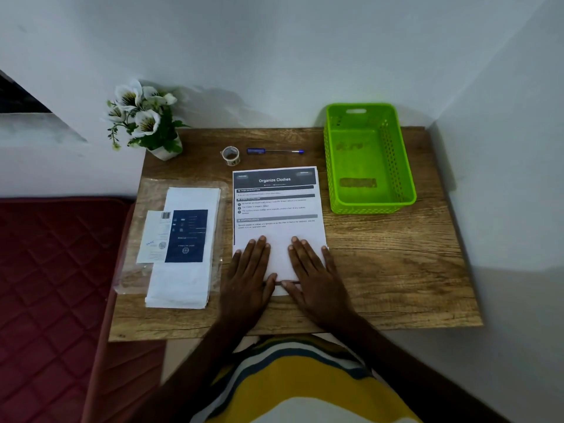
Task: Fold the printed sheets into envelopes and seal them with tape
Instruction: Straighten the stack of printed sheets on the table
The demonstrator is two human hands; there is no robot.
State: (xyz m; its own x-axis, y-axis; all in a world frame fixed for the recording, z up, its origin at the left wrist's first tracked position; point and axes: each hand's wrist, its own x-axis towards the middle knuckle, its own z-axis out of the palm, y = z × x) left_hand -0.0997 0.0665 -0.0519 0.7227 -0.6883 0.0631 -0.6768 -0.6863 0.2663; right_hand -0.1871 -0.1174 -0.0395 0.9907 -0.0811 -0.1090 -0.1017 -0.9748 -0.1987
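A stack of printed sheets (276,209), headed "Organize Clothes", lies in the middle of the wooden table (396,270). My left hand (248,276) rests flat on the stack's lower left part, fingers straight. My right hand (314,276) lies flat on the lower right part, fingers spread. Both thumbs meet near the sheets' bottom edge. To the left lies a pack of white envelopes (183,248) in a clear wrapper with a dark blue label. A small roll of clear tape (230,155) stands beyond the sheets.
A blue pen (274,151) lies beside the tape. A green plastic basket (367,157) stands at the back right. A pot of white artificial flowers (146,120) sits at the back left corner. A dark red quilted surface (52,285) borders the table's left side.
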